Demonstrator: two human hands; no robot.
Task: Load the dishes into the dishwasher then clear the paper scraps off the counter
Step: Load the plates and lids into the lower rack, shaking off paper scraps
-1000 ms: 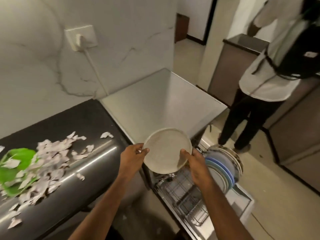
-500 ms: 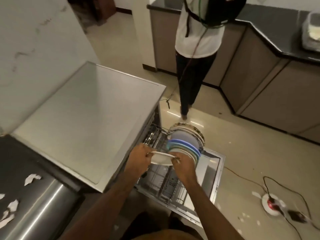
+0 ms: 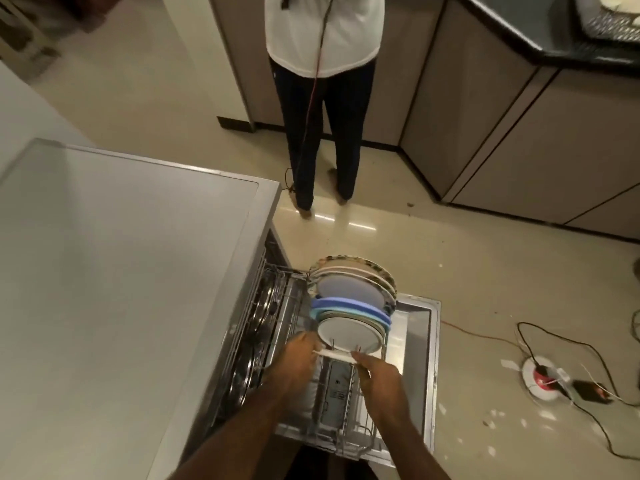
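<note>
Forearms come in from the bottom edge, and both hands close on one white plate seen edge-on: the left hand pinches its left rim, the right hand its right rim, over the pulled-out lower rack of the dishwasher. The plate sits just in front of the nearest standing plate in the row, close enough that I cannot tell whether they touch. This looks like the loading step, with the plate about to be seated in the slot ahead of the row. That move calls for tipping it upright, lining its lower rim between two tines, and lowering it without knocking the neighbour, then letting go with both hands. Beyond the row, blue-rimmed and patterned plates stand packed together, and the open door lies flat under the rack. To the left is the dishwasher's pale top. On the floor to the right lie cables and a round socket, with small pale bits scattered nearby. Farther off a person stands facing the cabinets. The counter with the paper scraps is out of view, so that step remains.
</note>
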